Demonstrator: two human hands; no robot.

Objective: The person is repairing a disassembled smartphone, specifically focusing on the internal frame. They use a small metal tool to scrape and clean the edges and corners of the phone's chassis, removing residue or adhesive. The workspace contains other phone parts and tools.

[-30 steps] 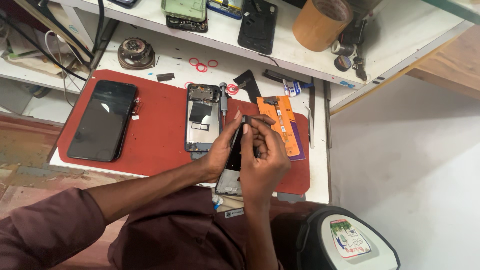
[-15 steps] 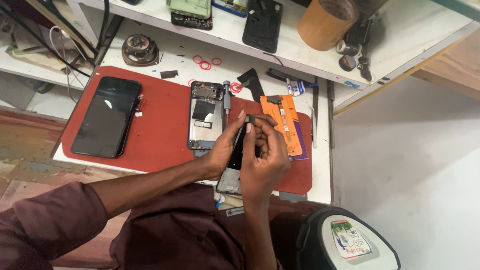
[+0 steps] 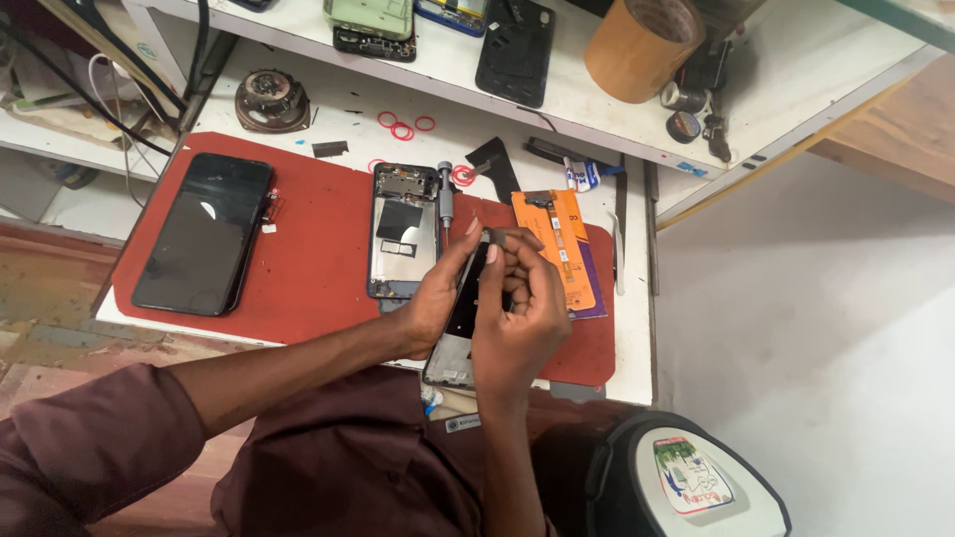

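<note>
Both hands grip a dark phone frame (image 3: 460, 338) held tilted over the near edge of the red mat (image 3: 318, 268). My left hand (image 3: 435, 294) wraps its left side from below. My right hand (image 3: 517, 316) covers its right side, fingertips pinched at the frame's top end. Just left of the hands lies an opened phone body (image 3: 401, 231) with its insides showing. A small screwdriver (image 3: 446, 202) rests beside it. An orange battery (image 3: 560, 249) lies right of the hands.
A black phone (image 3: 204, 234) lies screen up on the mat's left. Red rings (image 3: 402, 130), a round speaker (image 3: 271, 99) and a black part (image 3: 494, 163) sit behind. The shelf above holds a tape roll (image 3: 642, 45) and phone parts. A black and white stool (image 3: 686, 482) stands lower right.
The view has shifted slightly. My hands stay on the phone frame, with the right fingertips working at its top end.
</note>
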